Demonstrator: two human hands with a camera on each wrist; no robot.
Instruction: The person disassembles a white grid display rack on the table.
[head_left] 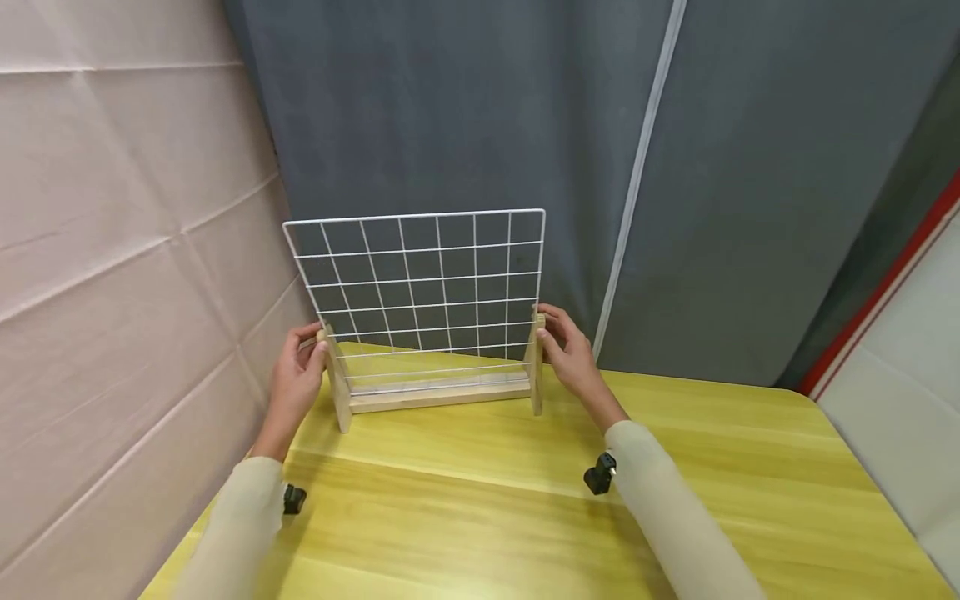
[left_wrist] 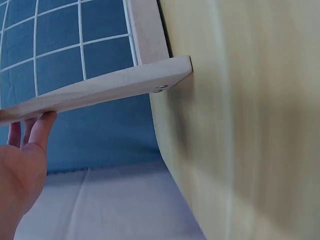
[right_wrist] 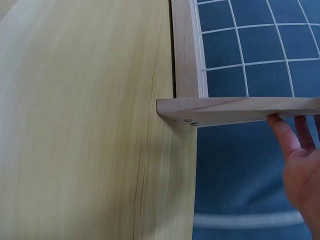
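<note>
Standing at the far left end of the tabletop (head_left: 480,500), the wire grid panel (head_left: 420,283) sits upright in its wooden stand (head_left: 438,398), close to the back edge, with the pale padded wall (head_left: 112,250) just to its left and the grey curtain (head_left: 525,108) hanging right behind it. The left hand (head_left: 296,379) touches the stand's left upright (head_left: 336,383); in the left wrist view its fingers (left_wrist: 42,127) lie fairly straight against the end of the wood, not wrapped round it. The grid is thin white wire in square cells, its corners rounded. The stand is pale raw wood: a flat base rail between two plain posts, with small screw heads (right_wrist: 190,121) showing low on the right post. The right hand (head_left: 566,350) rests on the right upright (head_left: 536,367), fingertips (right_wrist: 280,127) against its edge, fingers extended. Right of the stand the yellow wood-grain tabletop runs broad and smooth towards a rounded far corner, with much open surface in front as well.
</note>
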